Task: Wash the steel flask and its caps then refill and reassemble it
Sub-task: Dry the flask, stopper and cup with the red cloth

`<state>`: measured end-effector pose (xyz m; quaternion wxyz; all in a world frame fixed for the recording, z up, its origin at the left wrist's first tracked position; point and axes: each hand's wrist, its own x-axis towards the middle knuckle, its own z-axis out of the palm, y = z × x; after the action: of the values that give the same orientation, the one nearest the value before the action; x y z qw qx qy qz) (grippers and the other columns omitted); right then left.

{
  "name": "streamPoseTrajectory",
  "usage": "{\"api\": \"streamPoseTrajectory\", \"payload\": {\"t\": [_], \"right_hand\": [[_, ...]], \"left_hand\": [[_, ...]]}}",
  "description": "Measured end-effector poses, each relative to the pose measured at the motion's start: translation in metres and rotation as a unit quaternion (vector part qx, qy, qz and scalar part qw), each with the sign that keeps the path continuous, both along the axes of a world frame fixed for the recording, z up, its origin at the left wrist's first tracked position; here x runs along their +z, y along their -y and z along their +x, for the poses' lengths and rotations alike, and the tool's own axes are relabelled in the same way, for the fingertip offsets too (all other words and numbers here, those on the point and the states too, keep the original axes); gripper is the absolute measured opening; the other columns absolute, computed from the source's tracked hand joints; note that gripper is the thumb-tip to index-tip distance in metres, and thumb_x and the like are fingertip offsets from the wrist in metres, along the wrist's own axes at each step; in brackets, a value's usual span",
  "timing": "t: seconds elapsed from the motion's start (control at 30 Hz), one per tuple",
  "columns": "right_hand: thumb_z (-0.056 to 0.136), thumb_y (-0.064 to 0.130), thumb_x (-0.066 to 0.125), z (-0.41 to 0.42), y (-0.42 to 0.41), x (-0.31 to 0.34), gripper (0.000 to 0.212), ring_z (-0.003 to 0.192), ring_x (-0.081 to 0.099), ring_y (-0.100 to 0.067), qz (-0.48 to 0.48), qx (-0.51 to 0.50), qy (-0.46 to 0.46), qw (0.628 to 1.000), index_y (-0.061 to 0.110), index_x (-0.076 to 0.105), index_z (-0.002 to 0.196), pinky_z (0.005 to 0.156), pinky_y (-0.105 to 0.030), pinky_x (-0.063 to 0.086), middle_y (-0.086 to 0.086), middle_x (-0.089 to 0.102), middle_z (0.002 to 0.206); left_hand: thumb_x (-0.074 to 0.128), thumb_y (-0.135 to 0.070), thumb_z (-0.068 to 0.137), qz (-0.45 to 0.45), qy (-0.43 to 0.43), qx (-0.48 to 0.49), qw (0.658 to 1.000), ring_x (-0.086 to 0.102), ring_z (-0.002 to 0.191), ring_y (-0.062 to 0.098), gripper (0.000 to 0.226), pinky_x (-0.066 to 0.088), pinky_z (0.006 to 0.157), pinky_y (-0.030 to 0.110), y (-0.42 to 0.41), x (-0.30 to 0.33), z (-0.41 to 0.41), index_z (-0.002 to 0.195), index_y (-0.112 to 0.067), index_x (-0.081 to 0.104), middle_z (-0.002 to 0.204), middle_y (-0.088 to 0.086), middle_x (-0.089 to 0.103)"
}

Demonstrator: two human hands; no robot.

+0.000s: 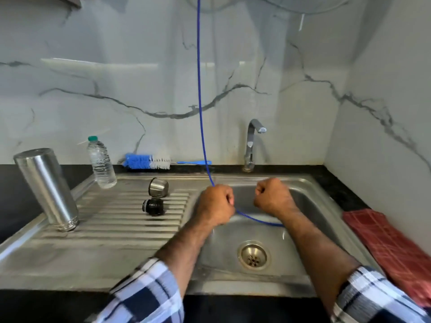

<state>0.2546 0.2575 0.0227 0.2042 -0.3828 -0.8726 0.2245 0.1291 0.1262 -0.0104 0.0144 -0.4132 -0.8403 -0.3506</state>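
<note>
The steel flask [46,190] stands mouth-down and leaning at the left end of the sink's ribbed drainboard [112,229], with its steel cup cap [158,187] on its side near the drainboard's back edge and the black stopper cap [153,206] just in front of it. Over the basin [310,206], the left hand [215,205] grips a thin blue cord [199,89] hanging from above; the right hand [272,197] is a closed fist, though I cannot tell whether the cord runs through it. Behind, a bottle brush [147,161] and a plastic water bottle [102,163] lie along the back edge by the tap [251,145]. A tug on the cord could swing it into the caps or topple the tilted flask.
</note>
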Motion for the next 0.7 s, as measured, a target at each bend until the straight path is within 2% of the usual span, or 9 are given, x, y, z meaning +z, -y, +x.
{"api": "streamPoseTrajectory", "payload": {"t": [0.07,0.13,0.23,0.33,0.4,0.47,0.57,0.63,0.7], "right_hand": [[0.090,0.013,0.067,0.012,-0.003,-0.017,0.018,0.079,0.073,-0.023,-0.033,-0.012,0.050,0.998,0.016,0.067,0.072,0.075,-0.033,0.060,-0.008,0.074,0.079],[0.088,0.014,0.076,0.023,-0.002,-0.023,0.007,0.084,0.073,-0.018,-0.059,0.010,0.131,0.990,0.018,0.073,0.083,0.077,-0.030,0.059,-0.004,0.076,0.087],[0.079,0.012,0.087,0.030,-0.003,-0.024,0.027,0.099,0.070,-0.022,-0.117,0.052,0.203,0.971,0.016,0.076,0.103,0.080,-0.034,0.058,-0.006,0.075,0.105],[0.082,0.013,0.087,0.033,-0.006,-0.019,0.018,0.088,0.073,-0.022,-0.126,0.007,0.136,0.983,0.016,0.074,0.094,0.081,-0.039,0.065,-0.007,0.074,0.095],[0.088,0.014,0.081,0.032,-0.007,-0.018,0.010,0.087,0.072,-0.019,-0.067,-0.019,0.080,0.994,0.019,0.072,0.087,0.089,-0.038,0.064,-0.004,0.073,0.090],[0.088,0.015,0.081,0.033,-0.006,-0.016,0.009,0.092,0.072,-0.018,-0.053,-0.001,0.106,0.993,0.019,0.075,0.094,0.092,-0.036,0.062,-0.003,0.074,0.095],[0.079,0.021,0.090,0.042,0.001,-0.015,0.034,0.098,0.071,-0.020,-0.106,0.063,0.198,0.972,0.016,0.076,0.110,0.089,-0.034,0.058,-0.005,0.076,0.106],[0.081,0.022,0.090,0.048,0.001,-0.010,0.026,0.091,0.072,-0.019,-0.119,0.040,0.167,0.978,0.016,0.074,0.101,0.089,-0.035,0.061,-0.004,0.075,0.095],[0.087,0.016,0.082,0.052,-0.001,-0.008,0.010,0.086,0.072,-0.016,-0.067,-0.016,0.073,0.995,0.019,0.073,0.088,0.089,-0.035,0.062,-0.001,0.073,0.085]], "left_hand": [[0.080,-0.015,0.065,-0.061,0.013,-0.005,0.998,0.063,0.060,0.015,0.018,0.054,0.057,0.024,-0.012,-0.009,0.015,0.068,-0.027,0.067,0.057,-0.009,0.060],[0.086,-0.010,0.068,-0.092,0.064,-0.018,0.994,0.067,0.068,0.015,0.020,0.062,0.067,0.029,-0.021,-0.015,0.026,0.078,-0.022,0.073,0.068,-0.008,0.067],[0.093,-0.011,0.066,-0.152,0.102,-0.049,0.982,0.067,0.084,0.015,0.046,0.060,0.073,0.029,-0.029,-0.022,0.033,0.101,-0.027,0.069,0.098,-0.003,0.072],[0.084,-0.008,0.069,-0.123,0.078,-0.006,0.989,0.062,0.066,0.014,0.030,0.048,0.057,0.022,-0.032,-0.022,0.037,0.076,-0.023,0.059,0.079,-0.005,0.068],[0.073,-0.004,0.073,-0.092,0.051,0.023,0.994,0.063,0.067,0.018,0.022,0.047,0.057,0.022,-0.033,-0.018,0.039,0.066,-0.019,0.058,0.068,-0.005,0.065],[0.069,-0.001,0.074,-0.087,0.038,0.016,0.995,0.066,0.072,0.020,0.022,0.055,0.064,0.026,-0.034,-0.015,0.039,0.064,-0.019,0.061,0.069,-0.004,0.067],[0.084,-0.003,0.071,-0.159,0.070,-0.029,0.984,0.067,0.079,0.018,0.030,0.060,0.072,0.032,-0.033,-0.013,0.041,0.080,-0.023,0.065,0.089,-0.002,0.073],[0.086,-0.006,0.069,-0.163,0.055,-0.014,0.985,0.064,0.076,0.020,0.036,0.058,0.068,0.032,-0.033,-0.014,0.040,0.079,-0.024,0.056,0.084,-0.004,0.067],[0.076,-0.001,0.072,-0.114,0.022,0.006,0.993,0.063,0.072,0.023,0.029,0.063,0.071,0.038,-0.032,-0.012,0.041,0.070,-0.020,0.054,0.071,-0.005,0.062]]}}
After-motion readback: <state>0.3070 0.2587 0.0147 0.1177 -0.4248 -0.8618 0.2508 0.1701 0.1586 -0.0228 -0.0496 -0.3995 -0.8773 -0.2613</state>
